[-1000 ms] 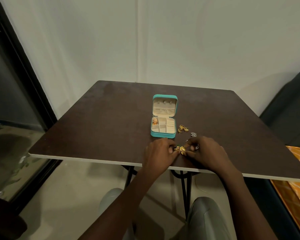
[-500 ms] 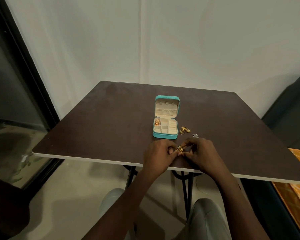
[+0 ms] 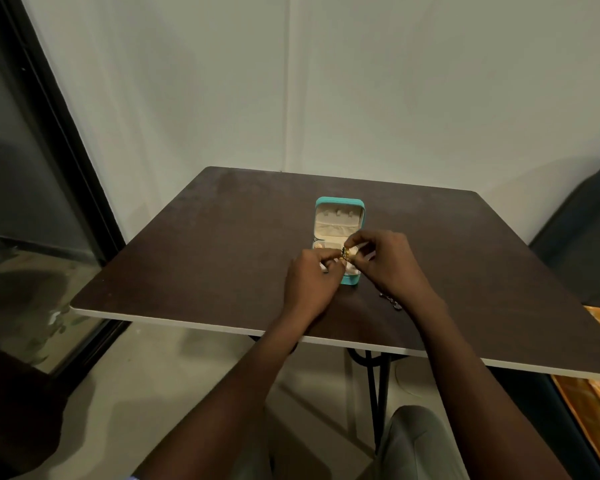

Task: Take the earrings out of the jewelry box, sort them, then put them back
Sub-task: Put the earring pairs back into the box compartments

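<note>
Both forearms are bare, no sleeves showing, and light grey trousers [image 3: 416, 441] cover the knees.

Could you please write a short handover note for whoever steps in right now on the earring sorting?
Left hand and right hand: both pinch one gold earring, held above the box tray.
Jewelry box: open, lid upright, mid-table; one gold piece sits in its far-left compartment.
Silver piece lies on the table beside the right wrist; anything else is hidden behind the hands.
Done: earrings taken out, one apparently returned.
Left: place the held earring, then the loose ones.
</note>
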